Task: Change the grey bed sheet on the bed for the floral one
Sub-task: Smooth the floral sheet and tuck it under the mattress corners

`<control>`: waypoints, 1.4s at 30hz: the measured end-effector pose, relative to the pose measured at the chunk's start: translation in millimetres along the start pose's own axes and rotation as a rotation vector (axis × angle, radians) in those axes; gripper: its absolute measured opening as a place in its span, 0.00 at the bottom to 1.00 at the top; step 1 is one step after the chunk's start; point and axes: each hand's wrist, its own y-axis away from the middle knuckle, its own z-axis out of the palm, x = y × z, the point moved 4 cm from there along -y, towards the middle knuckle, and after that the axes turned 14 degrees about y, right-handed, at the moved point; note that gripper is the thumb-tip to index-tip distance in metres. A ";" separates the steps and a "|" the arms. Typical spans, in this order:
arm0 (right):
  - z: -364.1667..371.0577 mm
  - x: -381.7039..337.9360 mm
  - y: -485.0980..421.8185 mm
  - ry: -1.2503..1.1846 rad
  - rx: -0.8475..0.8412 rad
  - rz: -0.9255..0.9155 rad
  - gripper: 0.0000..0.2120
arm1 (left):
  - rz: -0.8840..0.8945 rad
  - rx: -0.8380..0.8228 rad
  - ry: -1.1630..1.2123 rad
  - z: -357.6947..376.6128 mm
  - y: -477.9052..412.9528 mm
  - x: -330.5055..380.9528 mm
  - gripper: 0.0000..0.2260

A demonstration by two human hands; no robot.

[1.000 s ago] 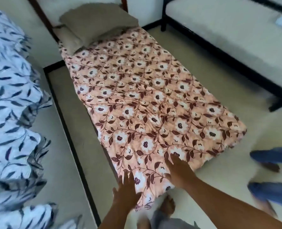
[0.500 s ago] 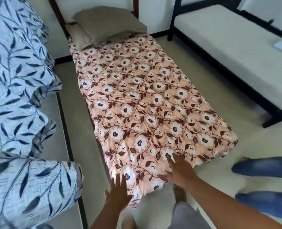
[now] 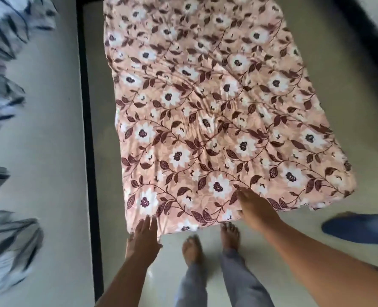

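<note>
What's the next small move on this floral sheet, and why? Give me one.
Probably slide both hands outward along the near edge to pull the cloth flat. The floral sheet is spread out, but creases fan across its middle, and the left hand and right hand lie open at that edge.

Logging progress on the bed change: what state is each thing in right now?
Floral sheet: spread out, creased in the middle.
Left hand: flat, touching the sheet's near edge.
Right hand: flat, pressing on the sheet.
Leaf-print bedding: rumpled, blurred.
</note>
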 end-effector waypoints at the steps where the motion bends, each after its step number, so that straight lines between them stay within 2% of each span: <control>1: 16.3 4.8 -13.5 -0.004 -0.002 -0.011 0.29 | -0.004 0.007 0.011 13.7 -12.7 -1.7 0.40; 6: 66.8 26.2 -51.7 -0.005 0.067 0.020 0.26 | 0.013 0.219 0.111 40.3 -69.0 -21.5 0.34; 9: 80.6 30.2 -63.0 0.027 0.155 0.018 0.25 | -0.014 0.371 0.258 42.2 -93.2 -41.8 0.32; 11: 88.3 32.6 -69.3 0.020 0.163 0.058 0.22 | -0.012 0.449 0.388 44.2 -105.2 -54.7 0.24; 13: 90.5 35.7 -71.4 0.014 0.114 0.101 0.15 | -0.040 0.530 0.498 45.2 -109.4 -64.5 0.16; 15: 85.6 35.4 -70.6 0.045 0.102 0.108 0.11 | -0.026 0.538 0.481 41.6 -109.8 -66.5 0.10; 17: 78.5 33.2 -69.8 0.111 0.121 0.076 0.13 | 0.071 0.530 0.380 34.1 -107.6 -64.0 0.07; 22: 78.3 30.1 -54.6 0.178 0.084 0.024 0.17 | 0.233 0.441 0.166 26.6 -92.5 -68.5 0.14; 24: 81.1 27.8 -45.8 0.181 0.057 -0.005 0.17 | 0.247 0.372 0.123 29.0 -84.6 -69.0 0.16; 27: 81.2 26.0 -42.0 0.158 0.040 -0.012 0.14 | 0.155 0.276 0.181 34.5 -79.1 -71.9 0.09; 28: 77.9 27.2 -43.3 0.133 0.055 -0.005 0.13 | 0.134 0.303 0.222 37.4 -83.0 -78.4 0.05; 30: 74.8 27.1 -47.7 0.167 0.037 -0.004 0.13 | 0.139 0.321 0.269 36.7 -87.1 -81.0 0.10; 32: 71.2 30.0 -52.3 0.200 0.067 0.011 0.13 | 0.096 0.340 0.432 34.0 -92.6 -83.2 0.08; 34: 72.3 33.3 -58.1 0.139 0.082 0.036 0.18 | -0.088 0.445 0.649 29.0 -94.4 -90.4 0.10; 36: 80.1 34.7 -66.2 0.114 0.117 0.067 0.23 | -0.335 0.533 0.789 29.3 -96.8 -104.7 0.02; 38: 83.1 30.2 -76.9 0.112 0.129 0.045 0.31 | -0.503 0.510 0.862 39.5 -101.1 -117.9 0.10; 40: 82.0 23.7 -86.1 0.114 0.112 0.024 0.39 | -0.559 0.496 0.918 46.7 -105.8 -120.4 0.12; 42: 82.1 13.6 -96.3 0.124 0.070 0.008 0.45 | -0.592 0.561 1.029 50.2 -107.2 -122.6 0.10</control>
